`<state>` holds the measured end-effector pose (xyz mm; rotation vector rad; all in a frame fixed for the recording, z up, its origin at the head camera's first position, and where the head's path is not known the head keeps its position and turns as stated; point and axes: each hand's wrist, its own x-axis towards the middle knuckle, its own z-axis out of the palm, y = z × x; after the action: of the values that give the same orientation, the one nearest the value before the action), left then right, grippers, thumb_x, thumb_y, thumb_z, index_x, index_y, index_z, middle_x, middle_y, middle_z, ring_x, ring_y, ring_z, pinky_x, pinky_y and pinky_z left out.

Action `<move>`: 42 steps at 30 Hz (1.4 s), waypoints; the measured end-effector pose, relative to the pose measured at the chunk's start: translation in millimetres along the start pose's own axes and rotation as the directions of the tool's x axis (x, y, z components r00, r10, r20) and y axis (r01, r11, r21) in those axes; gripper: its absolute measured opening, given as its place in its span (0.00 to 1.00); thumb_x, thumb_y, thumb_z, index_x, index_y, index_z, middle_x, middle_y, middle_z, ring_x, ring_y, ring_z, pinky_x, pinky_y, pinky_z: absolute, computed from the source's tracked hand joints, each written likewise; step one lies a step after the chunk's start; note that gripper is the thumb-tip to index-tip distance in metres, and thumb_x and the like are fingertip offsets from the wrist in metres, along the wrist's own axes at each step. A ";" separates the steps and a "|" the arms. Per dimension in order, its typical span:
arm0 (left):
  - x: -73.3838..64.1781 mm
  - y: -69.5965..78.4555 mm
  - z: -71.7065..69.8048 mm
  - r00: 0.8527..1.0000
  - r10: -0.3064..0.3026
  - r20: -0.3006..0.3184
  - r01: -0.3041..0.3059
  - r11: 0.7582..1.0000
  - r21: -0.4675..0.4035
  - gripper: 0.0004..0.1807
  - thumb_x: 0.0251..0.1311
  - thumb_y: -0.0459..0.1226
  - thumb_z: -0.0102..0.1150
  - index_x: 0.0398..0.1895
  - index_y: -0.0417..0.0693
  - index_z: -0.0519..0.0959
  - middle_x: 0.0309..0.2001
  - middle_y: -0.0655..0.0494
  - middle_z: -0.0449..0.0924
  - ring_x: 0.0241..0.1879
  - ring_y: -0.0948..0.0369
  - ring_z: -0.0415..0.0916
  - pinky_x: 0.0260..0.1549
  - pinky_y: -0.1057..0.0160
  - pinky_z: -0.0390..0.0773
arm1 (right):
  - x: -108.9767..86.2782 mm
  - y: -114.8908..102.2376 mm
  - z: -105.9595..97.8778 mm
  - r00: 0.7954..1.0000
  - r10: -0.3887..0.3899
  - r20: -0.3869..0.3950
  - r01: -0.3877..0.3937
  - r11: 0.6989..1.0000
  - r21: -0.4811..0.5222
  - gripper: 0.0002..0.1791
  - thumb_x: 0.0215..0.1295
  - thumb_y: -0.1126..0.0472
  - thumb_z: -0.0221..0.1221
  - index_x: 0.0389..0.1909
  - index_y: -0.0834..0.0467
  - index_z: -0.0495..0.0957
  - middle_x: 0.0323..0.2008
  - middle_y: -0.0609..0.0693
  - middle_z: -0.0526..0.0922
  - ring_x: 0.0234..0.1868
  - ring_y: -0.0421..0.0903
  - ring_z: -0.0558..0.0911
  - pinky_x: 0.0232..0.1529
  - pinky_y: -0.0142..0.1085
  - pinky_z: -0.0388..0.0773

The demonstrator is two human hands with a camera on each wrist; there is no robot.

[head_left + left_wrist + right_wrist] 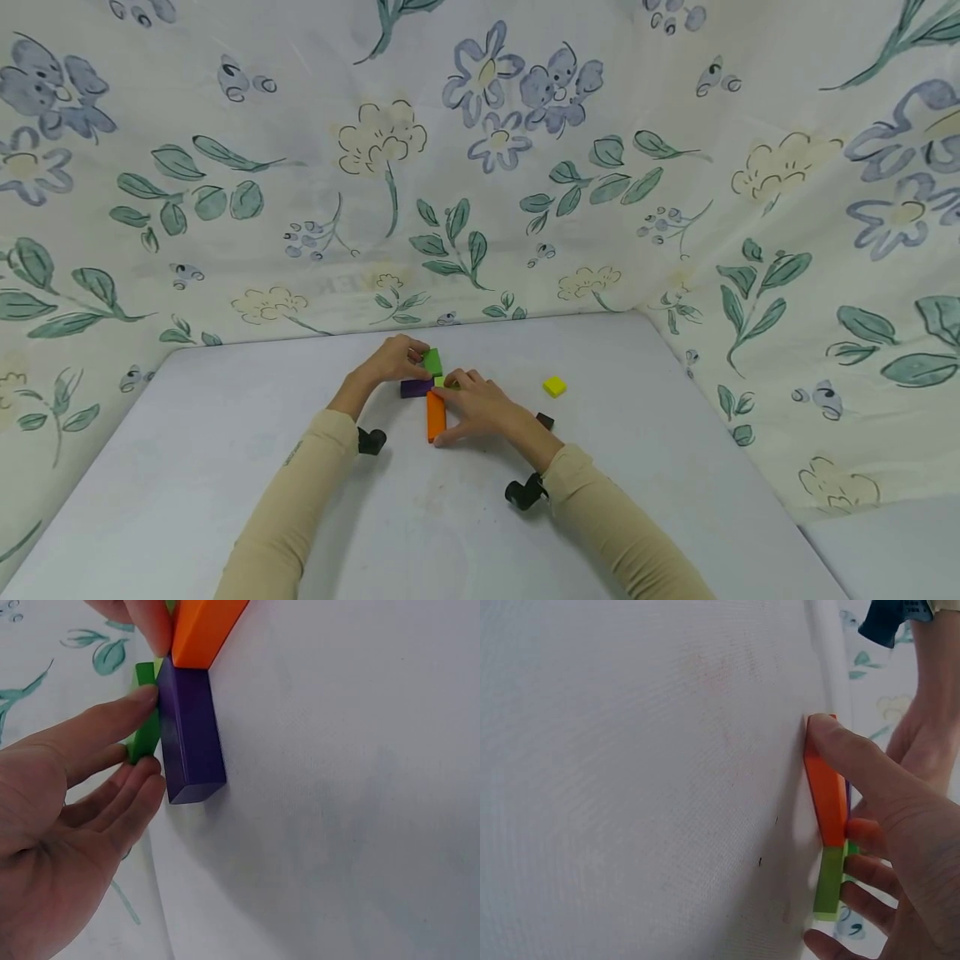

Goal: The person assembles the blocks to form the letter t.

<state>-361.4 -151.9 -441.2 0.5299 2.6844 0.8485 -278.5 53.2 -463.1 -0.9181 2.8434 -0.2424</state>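
In the middle of the table, coloured blocks lie together in a cross-like shape. My left hand (392, 360) pinches the green block (432, 362) at the back, its thumb close beside the purple block (193, 739). The purple block points out to the left. My right hand (480, 407) holds the orange block (436, 417) lengthwise, thumb on the near end and index finger by the far end. Its other fingers lie along the light green block (829, 883), which is partly hidden by that hand in the head view.
A yellow block (555, 386) lies apart on the right side of the white table (660, 467). A small dark block (545, 421) shows beside the right forearm. Flower-patterned cloth (480, 242) hangs behind the table and on both sides.
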 end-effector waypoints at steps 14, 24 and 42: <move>4.8 -3.6 0.5 0.999 -0.025 0.031 0.026 0.999 -0.037 0.32 0.56 0.38 0.69 0.64 0.39 0.73 0.63 0.40 0.75 0.59 0.46 0.77 0.56 0.52 0.79 | 0.2 -1.3 -1.1 1.000 0.005 0.003 -0.005 1.000 0.003 0.50 0.50 0.26 0.62 0.72 0.43 0.64 0.67 0.48 0.65 0.66 0.50 0.65 0.62 0.52 0.73; 1.4 0.0 1.6 0.999 -0.017 0.033 0.018 1.000 -0.019 0.31 0.57 0.39 0.68 0.64 0.39 0.74 0.63 0.40 0.74 0.58 0.46 0.76 0.56 0.51 0.79 | -2.0 -1.9 -0.4 1.000 0.011 0.006 -0.011 1.000 0.009 0.49 0.50 0.26 0.62 0.72 0.44 0.64 0.67 0.49 0.65 0.65 0.50 0.65 0.62 0.52 0.73; 1.3 -0.9 4.1 0.999 0.003 0.033 -0.006 0.995 0.097 0.30 0.59 0.41 0.65 0.65 0.41 0.73 0.61 0.39 0.72 0.59 0.45 0.70 0.62 0.45 0.71 | -2.1 -0.9 -0.1 1.000 0.000 -0.011 0.000 1.000 0.009 0.49 0.50 0.27 0.63 0.72 0.44 0.65 0.68 0.50 0.65 0.66 0.50 0.65 0.63 0.53 0.72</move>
<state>-361.3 -150.0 -445.2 0.5665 2.7063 0.7070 -276.2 53.7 -462.6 -0.9179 2.8498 -0.2610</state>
